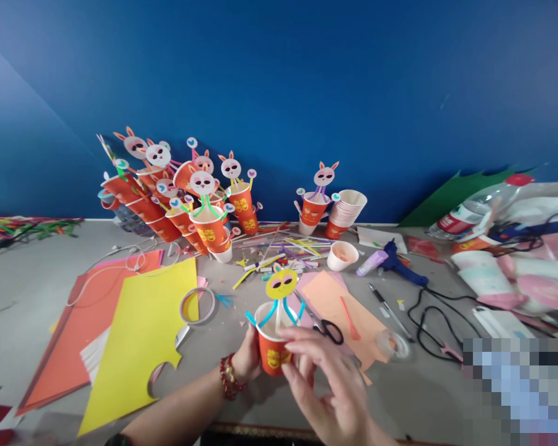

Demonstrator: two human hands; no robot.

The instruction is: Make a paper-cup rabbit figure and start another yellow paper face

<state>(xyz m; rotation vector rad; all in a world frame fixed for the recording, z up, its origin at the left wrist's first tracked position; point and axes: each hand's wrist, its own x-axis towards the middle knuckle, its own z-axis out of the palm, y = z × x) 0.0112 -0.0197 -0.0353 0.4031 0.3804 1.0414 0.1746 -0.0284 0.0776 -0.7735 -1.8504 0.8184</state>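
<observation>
Red cup (268,348), lower centre of frame — yellow face (281,284) above rim, apparently being adjusted.
Left hand (248,357) clamped round its side; right hand (328,378) fingers apart, contact unclear — next touch likely wants steady support.

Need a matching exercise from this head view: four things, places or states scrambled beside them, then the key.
1. Red paper cup with a yellow face
2. Blue plastic glue gun
3. Yellow paper sheet
4. Clear plastic bottle

A. Beside a lilac cylindrical tube
B. Tilted, red-capped
C. Gripped by the left hand
D. Overlapping orange paper sheets

Pairs: 1-C, 2-A, 3-D, 4-B
</observation>
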